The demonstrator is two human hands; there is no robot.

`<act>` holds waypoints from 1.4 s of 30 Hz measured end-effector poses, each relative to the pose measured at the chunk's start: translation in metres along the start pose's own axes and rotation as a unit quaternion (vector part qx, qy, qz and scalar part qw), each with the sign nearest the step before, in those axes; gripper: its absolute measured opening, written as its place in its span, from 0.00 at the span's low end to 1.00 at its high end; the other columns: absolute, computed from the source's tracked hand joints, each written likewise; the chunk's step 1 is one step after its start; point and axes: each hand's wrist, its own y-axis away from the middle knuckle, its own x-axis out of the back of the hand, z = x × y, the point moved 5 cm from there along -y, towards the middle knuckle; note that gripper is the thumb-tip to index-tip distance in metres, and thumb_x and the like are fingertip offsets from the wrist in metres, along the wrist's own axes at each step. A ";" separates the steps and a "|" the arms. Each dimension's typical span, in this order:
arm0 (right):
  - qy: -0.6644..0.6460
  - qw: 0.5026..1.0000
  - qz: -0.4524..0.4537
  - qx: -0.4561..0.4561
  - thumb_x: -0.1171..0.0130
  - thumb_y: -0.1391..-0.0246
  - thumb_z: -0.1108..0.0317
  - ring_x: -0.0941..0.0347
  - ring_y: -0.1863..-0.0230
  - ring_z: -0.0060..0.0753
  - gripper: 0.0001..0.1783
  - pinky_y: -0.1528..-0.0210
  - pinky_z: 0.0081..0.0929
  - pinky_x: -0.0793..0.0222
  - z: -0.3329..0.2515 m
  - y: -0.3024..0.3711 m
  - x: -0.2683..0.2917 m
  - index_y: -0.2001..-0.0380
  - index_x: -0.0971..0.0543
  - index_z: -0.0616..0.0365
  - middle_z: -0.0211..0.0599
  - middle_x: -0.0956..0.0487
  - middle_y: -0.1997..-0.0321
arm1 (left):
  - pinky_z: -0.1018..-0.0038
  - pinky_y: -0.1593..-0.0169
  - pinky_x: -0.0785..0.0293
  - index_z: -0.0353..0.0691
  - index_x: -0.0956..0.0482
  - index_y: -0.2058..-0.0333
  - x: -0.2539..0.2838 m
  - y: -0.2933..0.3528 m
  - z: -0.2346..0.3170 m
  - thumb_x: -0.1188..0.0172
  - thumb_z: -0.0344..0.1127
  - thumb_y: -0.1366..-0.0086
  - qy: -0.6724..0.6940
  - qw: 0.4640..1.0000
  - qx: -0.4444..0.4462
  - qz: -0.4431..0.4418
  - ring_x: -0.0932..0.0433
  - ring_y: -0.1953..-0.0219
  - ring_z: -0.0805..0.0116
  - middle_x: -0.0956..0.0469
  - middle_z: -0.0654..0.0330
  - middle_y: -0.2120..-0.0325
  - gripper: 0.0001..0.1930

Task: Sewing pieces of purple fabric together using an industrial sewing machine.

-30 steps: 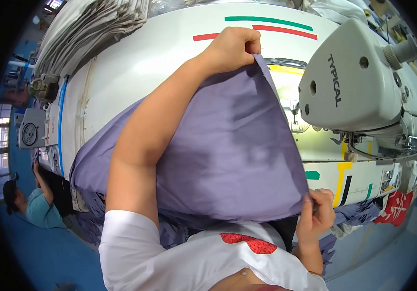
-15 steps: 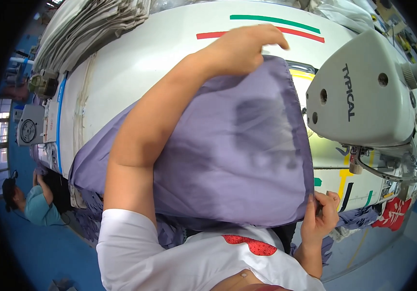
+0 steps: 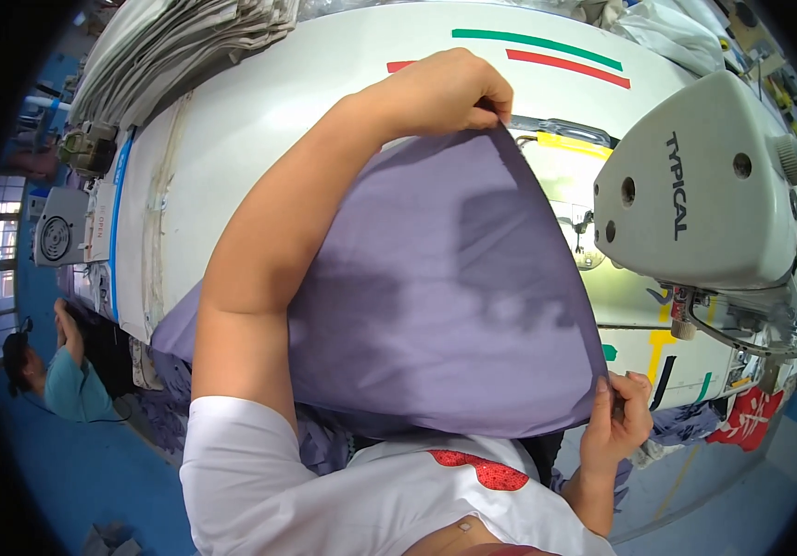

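Note:
A piece of purple fabric (image 3: 436,278) spreads across the white sewing table in front of me, its right edge drawn into a line. My left hand (image 3: 459,93) reaches over it and pinches its far corner between thumb and fingers. At the near right corner, my right hand (image 3: 619,414) grips the same edge, thumb against the fingers. Just right of that edge stands a white sewing machine head (image 3: 704,185), its needle area lit and apart from the cloth. Part of the fabric lies hidden under my left forearm.
Stacked grey cloth (image 3: 185,56) lies at the far left of the white table (image 3: 324,74). Green tape (image 3: 537,46) and red tape mark the tabletop. White plastic (image 3: 667,32) sits at the back right. A person (image 3: 74,375) in a teal top works at the left.
My left hand has closed on the far corner, its fingers earlier stretched out and blurred. That corner has shifted left, and the right edge now slants away from the needle. My right hand has barely moved.

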 end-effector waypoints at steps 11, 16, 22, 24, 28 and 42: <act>0.032 0.997 -0.038 0.066 0.41 0.59 0.84 0.36 0.77 0.32 0.12 0.48 0.41 0.38 -0.005 0.000 0.002 0.69 0.22 0.60 0.32 0.29 0.80 | 0.70 0.66 0.24 0.40 0.22 0.70 -0.002 0.046 -0.008 0.37 0.24 0.47 -0.151 0.977 -0.068 0.135 0.21 0.69 0.60 0.20 0.62 0.72 0.05; 0.000 0.991 -0.060 0.117 0.42 0.66 0.83 0.36 0.77 0.31 0.15 0.49 0.43 0.39 -0.017 0.006 -0.004 0.70 0.20 0.58 0.29 0.32 0.78 | 0.70 0.67 0.24 0.40 0.21 0.72 0.004 0.049 -0.007 0.38 0.25 0.47 -0.175 0.971 -0.081 0.142 0.21 0.70 0.61 0.20 0.64 0.70 0.04; -0.008 0.989 -0.085 0.120 0.41 0.67 0.83 0.36 0.77 0.31 0.15 0.49 0.43 0.39 -0.019 0.004 -0.009 0.70 0.19 0.58 0.30 0.32 0.79 | 0.69 0.69 0.25 0.41 0.21 0.73 0.003 0.048 -0.006 0.40 0.24 0.48 -0.241 0.961 -0.077 0.115 0.22 0.72 0.62 0.21 0.65 0.71 0.04; -0.007 0.989 -0.085 0.118 0.41 0.66 0.83 0.36 0.77 0.31 0.15 0.49 0.43 0.39 -0.019 0.003 -0.010 0.69 0.18 0.58 0.30 0.31 0.79 | 0.69 0.69 0.25 0.41 0.21 0.74 0.002 0.048 -0.007 0.41 0.24 0.49 -0.262 0.956 -0.076 0.104 0.22 0.72 0.62 0.22 0.65 0.72 0.04; -0.011 0.990 -0.076 0.116 0.41 0.65 0.83 0.36 0.77 0.32 0.16 0.49 0.43 0.39 -0.017 0.005 -0.008 0.69 0.18 0.58 0.30 0.31 0.79 | 0.69 0.67 0.25 0.42 0.20 0.72 -0.004 0.054 -0.007 0.43 0.25 0.48 -0.264 0.956 -0.074 0.101 0.22 0.72 0.61 0.20 0.65 0.69 0.06; -0.058 0.971 -0.157 0.172 0.44 0.64 0.81 0.32 0.76 0.34 0.11 0.51 0.42 0.39 -0.031 0.013 0.000 0.72 0.22 0.60 0.33 0.28 0.79 | 0.51 0.30 0.60 0.32 0.45 0.35 -0.054 0.096 0.045 0.46 0.59 0.37 -0.248 0.949 0.157 0.113 0.51 0.30 0.52 0.46 0.47 0.33 0.42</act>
